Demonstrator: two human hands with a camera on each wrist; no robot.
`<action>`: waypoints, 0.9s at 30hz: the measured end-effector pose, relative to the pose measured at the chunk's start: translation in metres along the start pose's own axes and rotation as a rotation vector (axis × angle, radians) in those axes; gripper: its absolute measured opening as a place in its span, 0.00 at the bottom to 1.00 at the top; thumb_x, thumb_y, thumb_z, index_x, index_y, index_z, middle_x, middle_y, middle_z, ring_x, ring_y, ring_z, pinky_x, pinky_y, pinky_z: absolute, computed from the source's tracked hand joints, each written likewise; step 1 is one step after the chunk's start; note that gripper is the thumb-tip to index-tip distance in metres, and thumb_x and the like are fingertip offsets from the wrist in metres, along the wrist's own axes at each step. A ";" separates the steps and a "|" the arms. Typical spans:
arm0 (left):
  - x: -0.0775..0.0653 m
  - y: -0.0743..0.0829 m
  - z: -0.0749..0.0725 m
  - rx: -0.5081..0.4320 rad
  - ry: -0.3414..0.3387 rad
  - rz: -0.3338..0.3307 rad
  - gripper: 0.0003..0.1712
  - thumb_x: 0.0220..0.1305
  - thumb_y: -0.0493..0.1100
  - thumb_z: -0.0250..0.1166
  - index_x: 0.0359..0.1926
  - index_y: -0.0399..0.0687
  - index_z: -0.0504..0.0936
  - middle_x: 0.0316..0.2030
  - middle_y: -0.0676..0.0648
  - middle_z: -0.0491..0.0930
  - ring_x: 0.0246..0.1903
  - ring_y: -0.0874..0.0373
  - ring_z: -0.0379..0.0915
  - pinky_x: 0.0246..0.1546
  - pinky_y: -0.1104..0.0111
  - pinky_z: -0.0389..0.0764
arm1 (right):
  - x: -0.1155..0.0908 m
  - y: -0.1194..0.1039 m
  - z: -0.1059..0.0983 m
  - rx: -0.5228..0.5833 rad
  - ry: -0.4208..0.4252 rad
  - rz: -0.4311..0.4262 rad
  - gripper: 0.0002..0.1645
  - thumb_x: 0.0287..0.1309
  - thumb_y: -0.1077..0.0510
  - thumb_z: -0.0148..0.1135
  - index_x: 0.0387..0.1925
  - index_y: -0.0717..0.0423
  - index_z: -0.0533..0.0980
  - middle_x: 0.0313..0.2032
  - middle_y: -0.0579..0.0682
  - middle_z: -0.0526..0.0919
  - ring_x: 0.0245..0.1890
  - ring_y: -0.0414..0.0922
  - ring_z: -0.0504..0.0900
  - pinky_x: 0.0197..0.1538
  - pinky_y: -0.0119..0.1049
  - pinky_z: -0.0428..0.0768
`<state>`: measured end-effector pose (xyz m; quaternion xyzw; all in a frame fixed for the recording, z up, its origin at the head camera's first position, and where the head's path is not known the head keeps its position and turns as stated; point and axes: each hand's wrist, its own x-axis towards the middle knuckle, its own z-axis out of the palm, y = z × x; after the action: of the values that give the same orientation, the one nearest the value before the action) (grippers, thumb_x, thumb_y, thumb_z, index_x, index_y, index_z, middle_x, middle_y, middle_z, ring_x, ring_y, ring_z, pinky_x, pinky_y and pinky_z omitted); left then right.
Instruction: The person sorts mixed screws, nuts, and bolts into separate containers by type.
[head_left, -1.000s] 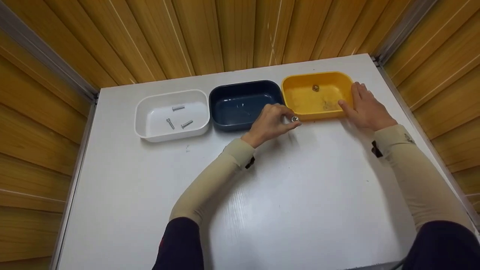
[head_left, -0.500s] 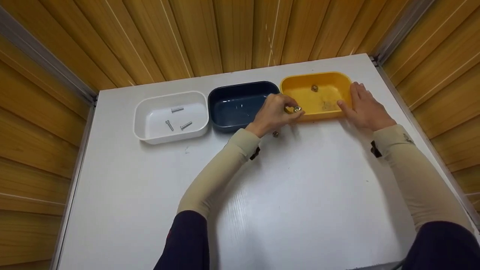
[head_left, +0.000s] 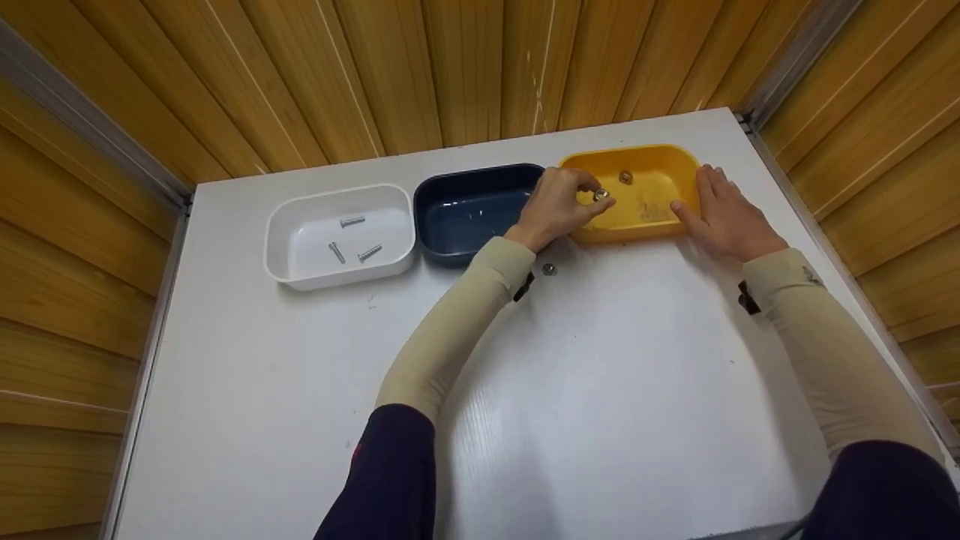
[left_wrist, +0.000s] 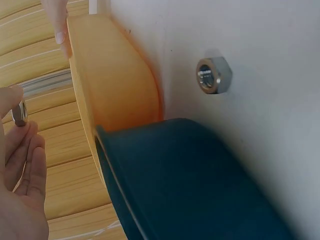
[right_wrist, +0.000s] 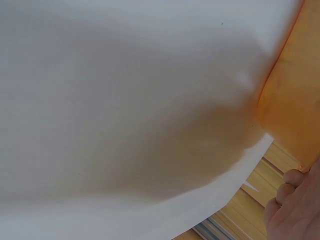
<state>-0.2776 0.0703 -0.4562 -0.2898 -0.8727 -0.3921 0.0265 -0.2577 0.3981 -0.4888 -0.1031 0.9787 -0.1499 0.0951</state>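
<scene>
Between thumb and fingertips my left hand pinches a metal nut, held above the left part of the yellow tray. The same nut shows edge-on in the left wrist view. My right hand rests against the tray's right end, thumb over the near rim and fingers extended along the outside. Another nut lies inside the yellow tray near its back wall. A further hex nut sits on the white table in front of the trays, its threaded hole visible.
A dark blue tray stands directly left of the yellow one, partly behind my left hand. Left of that, a white tray holds 3 bolts. Wooden panels enclose the white table at the back and sides.
My left hand has moved away from me, carrying its nut from the yellow tray's front edge to above its inside. The nut on the table came into sight. My right hand stays in place.
</scene>
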 end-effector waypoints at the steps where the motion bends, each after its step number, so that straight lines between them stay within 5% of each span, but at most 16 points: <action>1: 0.002 0.000 0.001 0.002 -0.002 -0.005 0.18 0.70 0.53 0.75 0.48 0.44 0.94 0.47 0.49 0.92 0.48 0.61 0.85 0.57 0.74 0.80 | 0.000 0.000 0.000 0.000 -0.001 0.003 0.60 0.78 0.24 0.29 0.83 0.66 0.27 0.84 0.71 0.29 0.84 0.69 0.31 0.84 0.63 0.36; 20: 0.028 -0.004 0.018 0.037 -0.029 -0.225 0.20 0.71 0.55 0.72 0.53 0.47 0.92 0.51 0.52 0.90 0.49 0.60 0.82 0.54 0.76 0.80 | 0.000 -0.006 0.006 -0.009 0.014 -0.009 0.61 0.78 0.24 0.31 0.84 0.67 0.29 0.84 0.72 0.32 0.85 0.69 0.33 0.84 0.63 0.38; 27: 0.030 -0.012 0.017 0.044 -0.034 -0.201 0.20 0.71 0.54 0.73 0.53 0.44 0.91 0.50 0.49 0.90 0.48 0.58 0.84 0.50 0.77 0.82 | 0.001 -0.010 0.010 -0.003 0.015 -0.015 0.61 0.79 0.24 0.32 0.84 0.67 0.30 0.84 0.72 0.32 0.85 0.69 0.34 0.85 0.62 0.39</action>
<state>-0.3058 0.0906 -0.4680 -0.2066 -0.9061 -0.3685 -0.0216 -0.2545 0.3859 -0.4953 -0.1092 0.9788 -0.1500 0.0863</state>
